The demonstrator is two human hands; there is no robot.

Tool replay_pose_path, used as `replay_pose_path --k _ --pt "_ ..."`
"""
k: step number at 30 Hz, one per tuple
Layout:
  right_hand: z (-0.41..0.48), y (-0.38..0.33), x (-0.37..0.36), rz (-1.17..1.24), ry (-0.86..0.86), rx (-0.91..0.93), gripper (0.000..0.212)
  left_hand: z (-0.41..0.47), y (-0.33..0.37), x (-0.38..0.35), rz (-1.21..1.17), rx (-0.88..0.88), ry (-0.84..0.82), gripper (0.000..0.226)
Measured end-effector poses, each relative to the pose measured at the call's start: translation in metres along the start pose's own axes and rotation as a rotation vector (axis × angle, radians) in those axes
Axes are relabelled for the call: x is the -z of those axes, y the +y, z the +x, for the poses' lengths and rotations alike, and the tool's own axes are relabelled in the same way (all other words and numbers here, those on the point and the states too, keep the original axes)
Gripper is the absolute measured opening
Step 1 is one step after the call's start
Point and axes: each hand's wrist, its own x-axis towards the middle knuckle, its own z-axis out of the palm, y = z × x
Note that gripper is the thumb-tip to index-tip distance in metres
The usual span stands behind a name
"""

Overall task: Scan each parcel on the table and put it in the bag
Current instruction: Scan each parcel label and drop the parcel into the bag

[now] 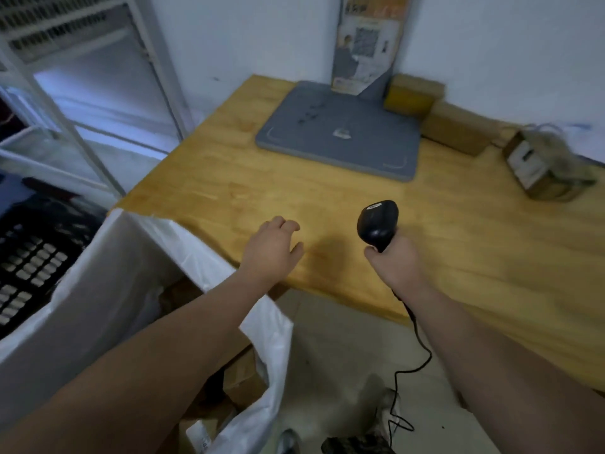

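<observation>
Wooden table bears a grey stand base at rear centre, a yellowish cardboard parcel touching a plain cardboard parcel beside it, and a labelled cardboard parcel apart at right.

Person's own view: left hand & right hand bare, forearms uncovered down to the lower L & R corners of frame. Bottom centre: one pale grey shoe, too blurry for detail.
</observation>
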Motion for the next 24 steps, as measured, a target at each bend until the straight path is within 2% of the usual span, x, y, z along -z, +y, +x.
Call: replay_pose_path --k 4,11,17,24 --pt "0.021 0.035 0.072 -0.043 0.129 -0.065 0.021 0.042 0.061 -0.004 0.002 -0.103 0.003 0.041" --pt "0.086 0.12 0.193 -0.044 0.24 -0.199 0.016 0.127 0.183 -0.041 0.012 -0.224 -0.032 0.042" --pt "0.16 0.18 0.288 -0.076 0.279 -0.214 0.013 0.204 0.291 -0.084 -0.004 -0.278 -0.072 0.043" --pt "0.236 0.24 0.342 -0.085 0.232 -0.206 0.026 0.271 0.371 -0.136 -0.019 -0.246 -0.148 0.043"
